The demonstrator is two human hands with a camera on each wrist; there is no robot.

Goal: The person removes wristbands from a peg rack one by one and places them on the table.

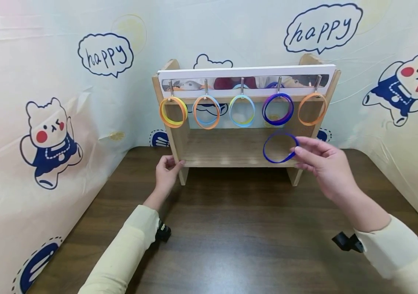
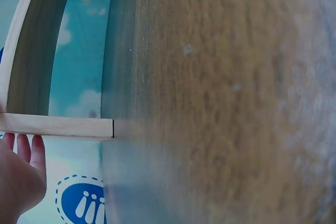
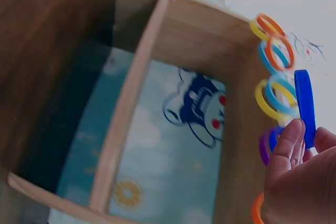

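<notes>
My right hand (image 1: 328, 165) pinches a dark blue wristband (image 1: 265, 153) between thumb and fingers, in front of the rack's right half. In the right wrist view the blue wristband (image 3: 304, 106) stands nearly edge-on above the fingertips. My left hand (image 1: 166, 173) grips the wooden rack (image 1: 227, 147) by its left side panel, low down, with the thumb at the front edge. Left wrist view: the fingers (image 2: 38, 153) lie against the panel's outer face. Along the rack's top hang a yellow-orange pair (image 1: 184, 110), an orange and light blue pair (image 1: 218, 110), a light blue and yellow pair (image 1: 253, 110), and blue and purple bands (image 1: 290, 110).
A single orange band (image 1: 301, 116) hangs from the rightmost metal hook (image 1: 318, 83). Behind the hooks runs a white-framed mirror strip (image 1: 245, 70). The rack stands at the back of a dark wooden table (image 1: 231, 228), before a printed cloth (image 1: 201, 28).
</notes>
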